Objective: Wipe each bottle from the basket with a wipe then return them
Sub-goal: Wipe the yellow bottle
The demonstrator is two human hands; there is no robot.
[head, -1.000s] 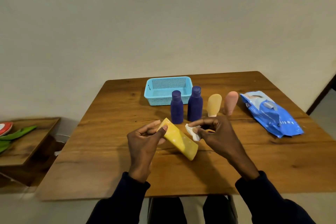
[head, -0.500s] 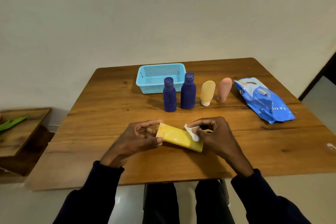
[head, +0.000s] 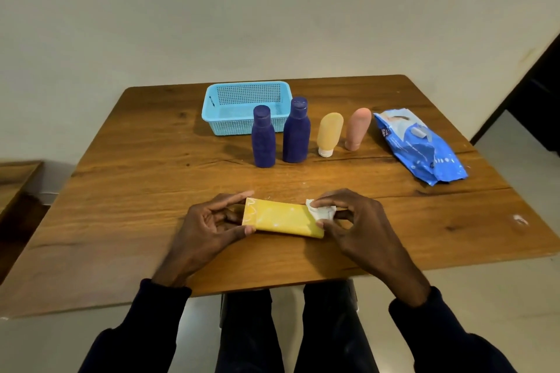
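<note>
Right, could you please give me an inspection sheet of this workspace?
Surface: wooden table, a white speck near its right edge.
Job's things: yellow tube, white wipe on its right end; two blue bottles, orange tube and pink tube stand before the blue basket.
Clutter: blue wipes pack.
Grippers: left hand grips the tube's end; right hand pinches the wipe on it.
Cables: nothing seen.
Surroundings: plain wall, low wooden stand at left.

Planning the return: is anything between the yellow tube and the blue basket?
Yes. Two dark blue bottles stand upright in front of the blue basket, across the straight path from the yellow tube; probably lift over them.
</note>
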